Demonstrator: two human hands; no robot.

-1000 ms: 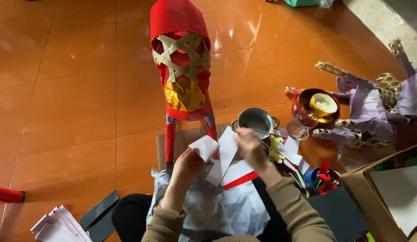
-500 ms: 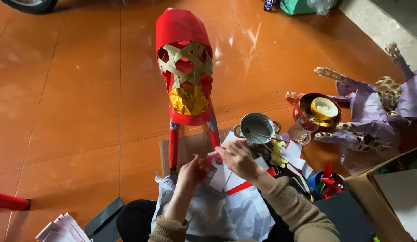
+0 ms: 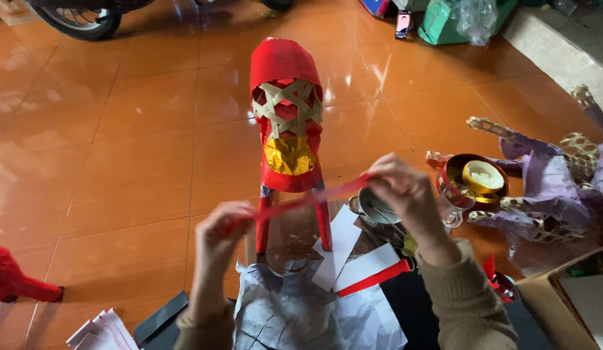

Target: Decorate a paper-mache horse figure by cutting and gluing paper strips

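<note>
Your left hand (image 3: 217,227) and right hand (image 3: 395,188) each pinch closed on an end of the thin red paper strip (image 3: 308,199) (light, limp, easily torn), so hold it gently at the ends.

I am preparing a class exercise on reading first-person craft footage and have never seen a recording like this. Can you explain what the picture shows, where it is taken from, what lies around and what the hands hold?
There is no machine here. The picture comes from a camera worn on a person's head, looking down at their own two bare hands above an orange tiled floor.

The left hand and the right hand each pinch one end of a thin red paper strip, stretched taut between them.

Behind the strip stands a woven bamboo frame, partly covered in red paper with a gold foil patch. Below the hands lie crumpled white paper and white sheets with a red edge. By the right hand sits a small metal pot, and further right a red bowl holding a yellow roll. Purple-wrapped bamboo pieces lie at the far right.
</note>
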